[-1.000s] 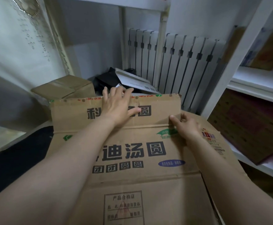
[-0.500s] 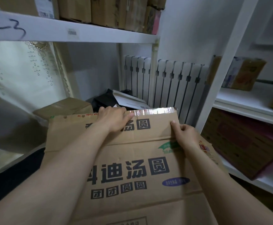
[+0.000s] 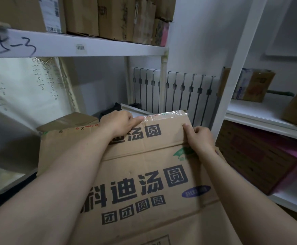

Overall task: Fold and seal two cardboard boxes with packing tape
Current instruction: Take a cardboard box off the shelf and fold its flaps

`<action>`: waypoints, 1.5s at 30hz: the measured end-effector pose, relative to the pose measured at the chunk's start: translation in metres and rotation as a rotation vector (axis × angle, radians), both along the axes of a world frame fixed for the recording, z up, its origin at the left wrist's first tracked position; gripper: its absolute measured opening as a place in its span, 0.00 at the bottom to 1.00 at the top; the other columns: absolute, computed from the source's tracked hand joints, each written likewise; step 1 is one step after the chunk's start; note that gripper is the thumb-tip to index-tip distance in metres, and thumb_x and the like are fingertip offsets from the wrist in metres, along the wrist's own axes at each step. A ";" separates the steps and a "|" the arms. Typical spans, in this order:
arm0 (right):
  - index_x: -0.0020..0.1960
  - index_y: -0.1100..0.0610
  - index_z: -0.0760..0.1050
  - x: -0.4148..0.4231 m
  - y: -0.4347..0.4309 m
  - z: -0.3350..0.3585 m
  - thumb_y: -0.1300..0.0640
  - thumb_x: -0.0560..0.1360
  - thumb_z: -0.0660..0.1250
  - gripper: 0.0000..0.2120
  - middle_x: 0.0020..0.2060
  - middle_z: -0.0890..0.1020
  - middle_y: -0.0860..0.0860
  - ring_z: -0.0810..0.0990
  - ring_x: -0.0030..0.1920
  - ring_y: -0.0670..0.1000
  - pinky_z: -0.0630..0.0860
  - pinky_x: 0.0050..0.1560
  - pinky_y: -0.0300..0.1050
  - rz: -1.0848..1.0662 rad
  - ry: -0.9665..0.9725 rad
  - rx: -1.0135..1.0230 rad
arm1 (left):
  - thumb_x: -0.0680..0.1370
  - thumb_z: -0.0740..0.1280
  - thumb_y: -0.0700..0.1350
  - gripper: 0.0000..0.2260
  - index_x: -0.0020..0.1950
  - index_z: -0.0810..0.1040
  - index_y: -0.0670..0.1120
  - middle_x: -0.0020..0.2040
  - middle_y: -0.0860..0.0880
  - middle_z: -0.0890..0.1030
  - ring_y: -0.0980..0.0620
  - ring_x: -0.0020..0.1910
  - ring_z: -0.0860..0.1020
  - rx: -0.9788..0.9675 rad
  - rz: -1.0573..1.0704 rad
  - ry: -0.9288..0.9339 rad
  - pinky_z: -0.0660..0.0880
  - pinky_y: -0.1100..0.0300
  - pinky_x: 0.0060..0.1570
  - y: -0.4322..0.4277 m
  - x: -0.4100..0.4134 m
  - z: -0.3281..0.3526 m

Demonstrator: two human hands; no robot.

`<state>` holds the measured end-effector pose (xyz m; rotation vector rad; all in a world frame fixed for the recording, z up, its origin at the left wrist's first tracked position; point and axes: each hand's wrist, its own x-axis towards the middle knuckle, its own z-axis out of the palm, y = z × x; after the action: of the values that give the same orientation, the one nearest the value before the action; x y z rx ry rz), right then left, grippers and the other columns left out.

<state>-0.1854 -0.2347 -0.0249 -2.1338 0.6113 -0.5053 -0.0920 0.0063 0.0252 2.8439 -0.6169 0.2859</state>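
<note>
Cardboard fills the lower half of the head view, the only 1 there is: a flattened cardboard box [image 3: 144,175] printed with large dark characters lies tilted up toward the person, its near end out of frame below and its far flap [image 3: 169,138] rising in front of a white radiator [image 3: 179,91]. Both hands work that flap. The left hand [image 3: 119,124] sits at the flap's top edge with its fingers curled over the far side and its thumb stretched along the rim, tip touching a strip of old clear tape [image 3: 165,114] that stands up shiny from the edge; this looks like a hold that steadies the flap, perhaps to pick at the tape. The right hand [image 3: 200,138] pinches the flap's right edge just above the crease, thumb flat on the printed face and the other fingers tucked behind, so the 2 hands bracket the panel and could bend it along the crease together. By my reading the task is near its start: this box is flat, not yet squared up, nothing is sealed, and no roll of packing tape shows. A smaller brown box [image 3: 68,121] lies behind at the left, just past the big box's corner; whether it is the 2nd box I cannot tell. Above, a white shelf [image 3: 108,48] marked in pen carries a row of cartons.
</note>
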 end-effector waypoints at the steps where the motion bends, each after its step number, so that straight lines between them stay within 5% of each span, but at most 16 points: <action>1: 0.39 0.57 0.77 0.000 0.001 0.004 0.37 0.78 0.60 0.24 0.34 0.81 0.53 0.81 0.37 0.53 0.80 0.44 0.52 -0.008 -0.011 -0.007 | 0.77 0.53 0.70 0.29 0.31 0.69 0.48 0.30 0.51 0.74 0.49 0.34 0.75 -0.021 0.008 -0.015 0.65 0.57 0.33 0.001 -0.001 0.003; 14: 0.36 0.57 0.76 -0.004 0.012 0.067 0.39 0.78 0.62 0.23 0.36 0.81 0.56 0.79 0.36 0.54 0.75 0.36 0.48 -0.049 -0.294 -0.022 | 0.75 0.52 0.73 0.31 0.38 0.79 0.48 0.35 0.51 0.79 0.49 0.37 0.76 -0.011 0.051 -0.302 0.64 0.57 0.34 0.001 -0.012 0.095; 21: 0.37 0.58 0.77 -0.004 0.014 0.067 0.28 0.71 0.53 0.33 0.45 0.81 0.59 0.79 0.43 0.57 0.73 0.46 0.48 -0.111 -0.429 -0.029 | 0.76 0.51 0.73 0.30 0.36 0.75 0.49 0.32 0.53 0.73 0.45 0.38 0.73 0.029 0.048 -0.484 0.62 0.56 0.35 -0.004 -0.029 0.120; 28: 0.38 0.58 0.77 -0.007 0.005 0.076 0.33 0.76 0.58 0.29 0.48 0.81 0.57 0.79 0.47 0.58 0.76 0.54 0.54 -0.155 -0.514 -0.030 | 0.77 0.51 0.71 0.30 0.39 0.77 0.48 0.35 0.50 0.76 0.46 0.38 0.73 -0.023 0.000 -0.603 0.62 0.56 0.35 -0.009 -0.042 0.131; 34: 0.43 0.59 0.74 -0.022 -0.002 0.098 0.42 0.80 0.60 0.21 0.50 0.71 0.54 0.70 0.49 0.49 0.64 0.52 0.38 -0.176 -0.596 -0.058 | 0.77 0.52 0.70 0.27 0.38 0.72 0.49 0.35 0.50 0.74 0.45 0.38 0.73 -0.100 -0.041 -0.704 0.60 0.56 0.34 -0.018 -0.052 0.148; 39: 0.43 0.60 0.70 -0.028 0.001 0.089 0.45 0.82 0.57 0.19 0.49 0.69 0.54 0.70 0.48 0.51 0.64 0.51 0.40 -0.170 -0.641 -0.052 | 0.77 0.54 0.70 0.26 0.39 0.75 0.49 0.31 0.49 0.72 0.48 0.31 0.71 -0.075 -0.094 -0.881 0.53 0.60 0.29 -0.019 -0.063 0.150; 45: 0.41 0.59 0.69 -0.040 0.005 0.073 0.47 0.81 0.49 0.20 0.45 0.70 0.56 0.69 0.47 0.52 0.60 0.46 0.40 -0.179 -0.711 0.011 | 0.78 0.57 0.66 0.26 0.30 0.71 0.48 0.25 0.52 0.65 0.52 0.23 0.63 -0.146 -0.165 -1.148 0.58 0.63 0.28 -0.014 -0.065 0.114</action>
<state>-0.2258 -0.2294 0.0477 -1.7227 0.3865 -1.2766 -0.1566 -0.0074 0.1389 2.2209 -0.9195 1.8595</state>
